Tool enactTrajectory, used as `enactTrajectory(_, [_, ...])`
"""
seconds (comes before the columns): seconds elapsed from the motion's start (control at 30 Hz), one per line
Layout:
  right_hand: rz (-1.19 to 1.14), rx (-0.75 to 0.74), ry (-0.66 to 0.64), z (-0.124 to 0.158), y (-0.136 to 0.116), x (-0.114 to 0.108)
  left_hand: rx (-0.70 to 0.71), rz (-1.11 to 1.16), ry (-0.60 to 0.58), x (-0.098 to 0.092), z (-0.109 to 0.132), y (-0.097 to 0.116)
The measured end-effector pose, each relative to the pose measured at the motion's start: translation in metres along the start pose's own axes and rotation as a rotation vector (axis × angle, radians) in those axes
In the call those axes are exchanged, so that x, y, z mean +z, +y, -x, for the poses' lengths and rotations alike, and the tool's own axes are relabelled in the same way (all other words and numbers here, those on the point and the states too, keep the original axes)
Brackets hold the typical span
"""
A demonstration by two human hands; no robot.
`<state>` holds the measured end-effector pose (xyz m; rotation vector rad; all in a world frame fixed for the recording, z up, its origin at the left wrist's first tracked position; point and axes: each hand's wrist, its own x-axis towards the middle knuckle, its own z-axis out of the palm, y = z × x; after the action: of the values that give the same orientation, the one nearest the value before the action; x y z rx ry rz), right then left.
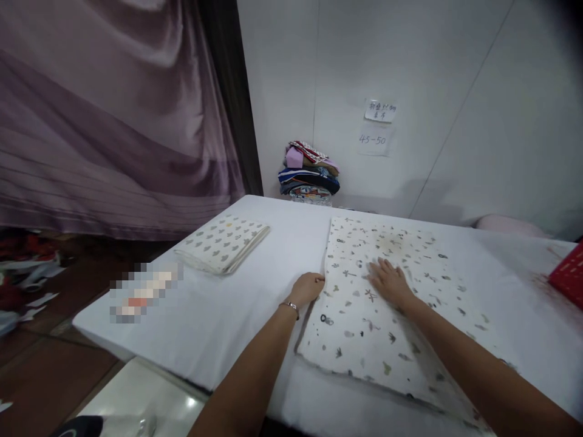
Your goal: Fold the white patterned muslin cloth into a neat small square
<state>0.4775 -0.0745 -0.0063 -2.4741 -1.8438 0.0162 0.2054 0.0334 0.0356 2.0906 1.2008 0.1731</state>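
A white cloth with small scattered grey, green and brown prints [364, 340] lies spread from the centre to the lower right of the frame, on a long table under a smooth white cover [291, 224]; at the centre, the left hand [307, 289], with a thin metal bracelet [291, 308] at its wrist, has its fingers curled in and pinches the printed cloth's left edge; right of centre, the right hand [388, 282] is open, palm down, its fingers a little spread and resting on the printed surface; left of centre lies a folded cream cloth with rows of grey leaf-like motifs [223, 243], well apart from both hands, its layers showing along its right side; in the upper middle, a stack of folded fabrics in lilac, blue, red and black [310, 173] sits beyond the table's far edge, against a plain pale grey wall [282, 79]; to its right two white paper sheets with handwriting [380, 111] are fixed one above the other, the lower reading "45-50"; a draped mauve curtain [113, 121] fills the upper left; a bright red patterned object [569, 276] is cut off at the right edge
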Motion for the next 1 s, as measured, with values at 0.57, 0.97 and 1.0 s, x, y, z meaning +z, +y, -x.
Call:
enactTrajectory(0.57, [-0.087, -0.16, -0.053, -0.031, -0.072, -0.015, -0.114, -0.086, 0.19, 0.015, 0.002, 0.001])
enactTrajectory(0.97, [-0.074, -0.131, -0.034, -0.013, -0.087, -0.003, -0.076, -0.084, 0.202, 0.016, 0.003, -0.005])
enactTrajectory(1.0, [-0.084, -0.185, -0.036, -0.007, -0.097, -0.004, -0.08, -0.076, 0.209, 0.017, 0.004, -0.005])
